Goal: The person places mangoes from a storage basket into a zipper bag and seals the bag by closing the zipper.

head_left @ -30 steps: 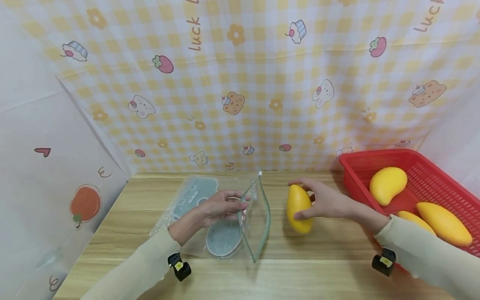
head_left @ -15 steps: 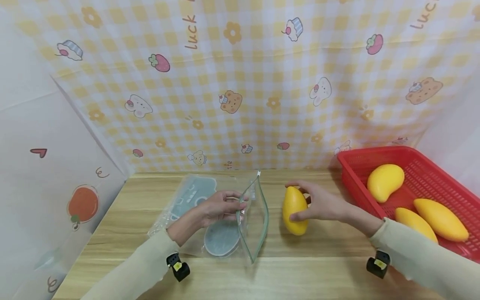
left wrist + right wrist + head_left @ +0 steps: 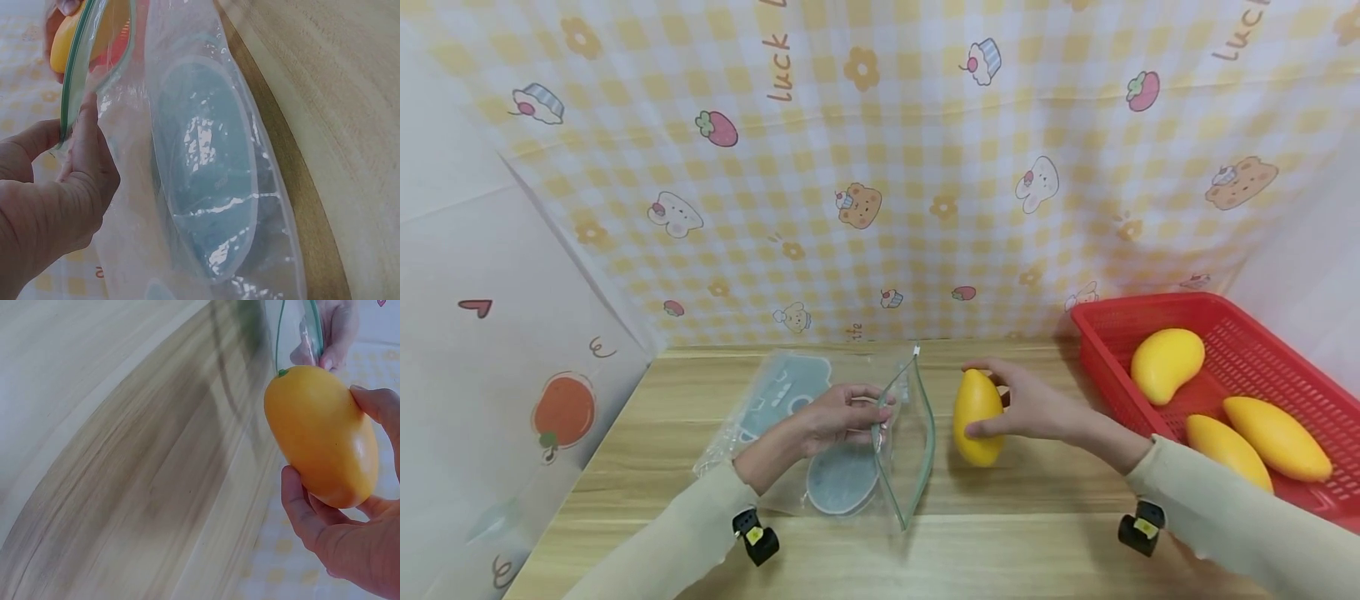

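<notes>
My left hand [image 3: 842, 417] pinches the near rim of a clear zip bag [image 3: 842, 479], thumb on one side and fingers on the other. The bag has a green-edged mouth, which gapes toward the right, and pale blue printed shapes on its film. A yellow mango [image 3: 977, 421] is in my right hand [image 3: 1033, 404], fingers and thumb curled round it, just right of the bag's mouth. In the right wrist view the mango [image 3: 322, 434] overlaps the bag's green edge. The left wrist view shows the mango [image 3: 65, 44] behind the bag's mouth.
On the right stands a red plastic basket [image 3: 1120, 375] with three more mangoes [image 3: 1168, 362] in it. A wooden table [image 3: 1015, 542] lies under everything. A yellow checked cloth [image 3: 910, 167] hangs at the back, and a white printed sheet [image 3: 490, 375] is at the left.
My right hand has moved left with the mango, nearer to the bag's open mouth. My left hand keeps its pinch on the bag's rim. The head view has shifted slightly.
</notes>
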A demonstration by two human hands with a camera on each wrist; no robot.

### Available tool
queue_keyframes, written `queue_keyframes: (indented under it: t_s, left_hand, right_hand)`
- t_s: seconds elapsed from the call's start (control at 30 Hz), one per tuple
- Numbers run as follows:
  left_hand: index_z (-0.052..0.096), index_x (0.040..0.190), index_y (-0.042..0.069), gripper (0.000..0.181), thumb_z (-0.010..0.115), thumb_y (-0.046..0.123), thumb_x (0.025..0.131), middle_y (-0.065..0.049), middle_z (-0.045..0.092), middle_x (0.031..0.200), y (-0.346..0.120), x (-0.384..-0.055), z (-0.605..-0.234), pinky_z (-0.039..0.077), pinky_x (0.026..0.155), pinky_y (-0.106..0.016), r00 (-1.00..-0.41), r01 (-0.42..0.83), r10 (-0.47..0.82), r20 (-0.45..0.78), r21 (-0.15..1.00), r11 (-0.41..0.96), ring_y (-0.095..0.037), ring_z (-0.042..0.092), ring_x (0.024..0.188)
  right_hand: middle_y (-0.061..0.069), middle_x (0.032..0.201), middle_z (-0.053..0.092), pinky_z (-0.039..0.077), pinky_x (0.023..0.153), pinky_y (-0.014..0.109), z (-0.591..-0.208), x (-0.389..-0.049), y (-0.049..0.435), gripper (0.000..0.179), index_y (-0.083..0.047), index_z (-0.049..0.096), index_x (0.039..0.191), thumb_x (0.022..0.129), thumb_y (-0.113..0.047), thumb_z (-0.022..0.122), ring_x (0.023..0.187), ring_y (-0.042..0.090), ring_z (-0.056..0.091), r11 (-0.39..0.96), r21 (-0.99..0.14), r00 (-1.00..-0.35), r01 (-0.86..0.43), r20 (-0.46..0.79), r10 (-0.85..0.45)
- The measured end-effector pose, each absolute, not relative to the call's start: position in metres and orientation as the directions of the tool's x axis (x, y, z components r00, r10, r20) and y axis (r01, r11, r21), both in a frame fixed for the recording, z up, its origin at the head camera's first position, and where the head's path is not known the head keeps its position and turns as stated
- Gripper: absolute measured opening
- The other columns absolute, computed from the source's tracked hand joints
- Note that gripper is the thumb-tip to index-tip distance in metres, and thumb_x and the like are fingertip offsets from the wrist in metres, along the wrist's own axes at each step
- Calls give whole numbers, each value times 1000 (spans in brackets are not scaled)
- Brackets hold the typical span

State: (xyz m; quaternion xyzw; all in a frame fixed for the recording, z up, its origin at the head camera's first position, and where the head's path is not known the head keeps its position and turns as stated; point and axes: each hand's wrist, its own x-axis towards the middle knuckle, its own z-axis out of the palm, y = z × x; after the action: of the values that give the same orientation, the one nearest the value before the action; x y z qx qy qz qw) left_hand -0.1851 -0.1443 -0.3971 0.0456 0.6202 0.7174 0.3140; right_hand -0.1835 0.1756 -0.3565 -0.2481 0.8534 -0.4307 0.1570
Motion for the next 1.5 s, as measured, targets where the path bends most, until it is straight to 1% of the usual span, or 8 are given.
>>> queue_keyframes:
  t_s: [0.2, 0.4, 0.63, 0.93, 1.13, 1.37, 1.5]
  left_hand:
    - [58, 126, -9, 27, 63, 0, 100, -13, 67, 97, -144, -186, -399, 61, 84, -39, -800, -395, 508, -321, 918, -42, -22, 71, 82]
    - [58, 126, -8, 28, 64, 1, 100, -14, 68, 100, -144, -187, -398, 60, 84, -39, -801, -399, 499, -331, 916, -33, -22, 71, 85]
    - [59, 126, -6, 29, 65, 2, 100, -13, 68, 102, -142, -187, -396, 60, 84, -39, -806, -399, 479, -346, 917, -9, -20, 71, 86]
    - [57, 129, -8, 31, 64, 2, 100, -14, 69, 101, -139, -186, -393, 60, 84, -40, -814, -393, 471, -339, 919, -17, -20, 70, 88]
    - [53, 134, -10, 37, 64, 2, 100, -15, 68, 105, -139, -186, -392, 60, 83, -37, -817, -391, 466, -339, 920, -16, -20, 70, 93]
    - [58, 129, -6, 33, 67, 4, 99, -18, 66, 108, -138, -187, -388, 62, 78, -34, -831, -392, 434, -348, 920, -12, -24, 70, 93]
    - [60, 126, -4, 30, 68, 5, 99, -16, 65, 106, -137, -186, -386, 62, 77, -35, -838, -386, 424, -344, 923, -14, -23, 71, 90]
  right_hand:
    - [18, 121, 57, 59, 74, 38, -355, -183, 164, 82, -3, 46, 146, 80, -24, 89, 91, 30, 63, 479, -834, -825, -274, -51, -562]
    - [17, 120, 58, 59, 76, 38, -354, -181, 153, 83, -4, 45, 147, 80, -25, 89, 91, 29, 64, 470, -843, -824, -262, -58, -563]
    - [18, 121, 57, 59, 78, 39, -355, -178, 142, 84, -2, 44, 147, 80, -25, 89, 92, 30, 64, 449, -859, -831, -246, -52, -554]
    - [19, 122, 57, 60, 76, 38, -357, -176, 128, 87, 1, 43, 147, 79, -29, 89, 91, 27, 65, 479, -838, -844, -260, -44, -534]
    - [14, 117, 59, 59, 75, 36, -359, -175, 120, 89, 3, 44, 146, 78, -32, 89, 93, 25, 63, 524, -807, -860, -273, -40, -509]
    - [12, 115, 61, 59, 74, 35, -361, -175, 115, 89, 3, 45, 145, 77, -34, 90, 97, 28, 62, 548, -787, -869, -283, -31, -493]
    - [12, 115, 62, 59, 74, 35, -361, -175, 113, 89, 1, 46, 144, 77, -36, 90, 95, 26, 62, 554, -782, -873, -286, -27, -488]
